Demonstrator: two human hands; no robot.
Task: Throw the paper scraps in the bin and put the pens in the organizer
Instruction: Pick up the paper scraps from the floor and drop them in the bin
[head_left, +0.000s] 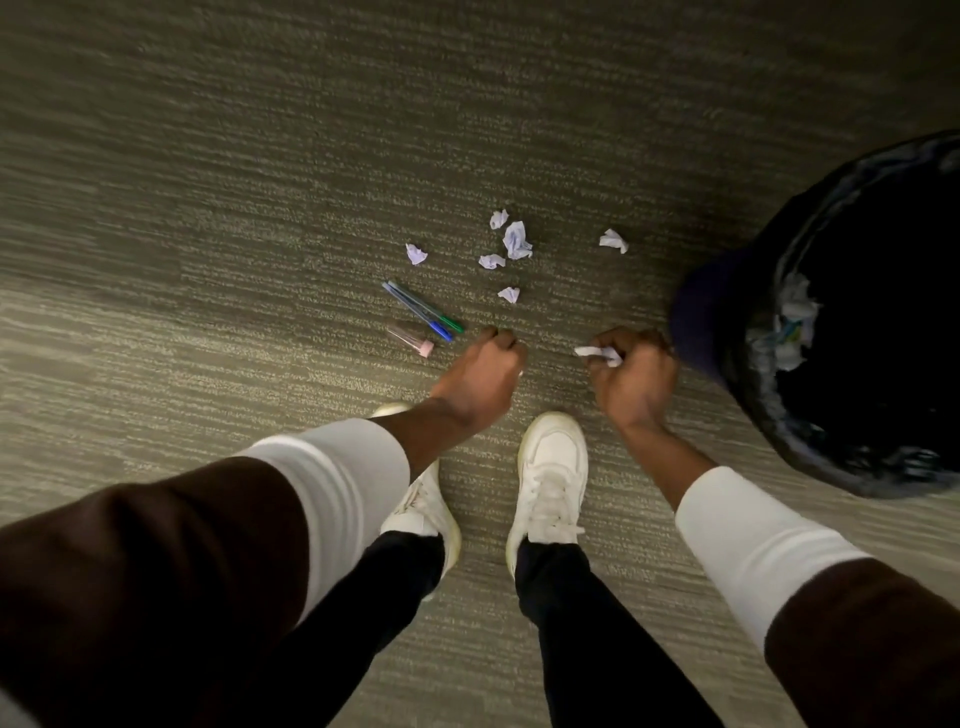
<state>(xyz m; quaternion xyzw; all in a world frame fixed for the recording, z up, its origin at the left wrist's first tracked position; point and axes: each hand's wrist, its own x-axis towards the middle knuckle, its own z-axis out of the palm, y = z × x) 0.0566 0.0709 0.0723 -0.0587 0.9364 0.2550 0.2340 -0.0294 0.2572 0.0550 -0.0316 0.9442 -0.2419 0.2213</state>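
Six crumpled paper scraps lie on the carpet in the upper middle of the frame, and you are partway through the binning step.

Take the biggest thing first. The bin (779, 364), lined with a dark bag, fills the right edge of the frame and already holds some pale crumpled paper. It stands just beside your right hand, so the drop is a short swing to the right.

Your right hand (631, 371) has its grip clamped on a white scrap (602, 355), whose end pokes out past your fingers toward the left. Your left hand (480, 376) sits curled low over the carpet at frame centre, fingers drawn together. Whether it encloses a scrap, you cannot tell from here.

Above your hands, the loose scraps spread out: the largest one (517, 240) in a cluster of three, one alone at the left (416, 254), one alone toward the bin (614, 241), and a small one (509, 294) nearest you.

Three pens lie left of centre, near your left hand: a green-capped pen (426, 307) and a blue-capped pen (418, 312) touching side by side, and a shorter pink-capped pen (410, 340) just below them. No organizer shows in the frame.

Next, as I judge it, carry the held scrap over the bin's rim and let go, then return for the rest. The pens wait until last, and you need to find the organizer first.
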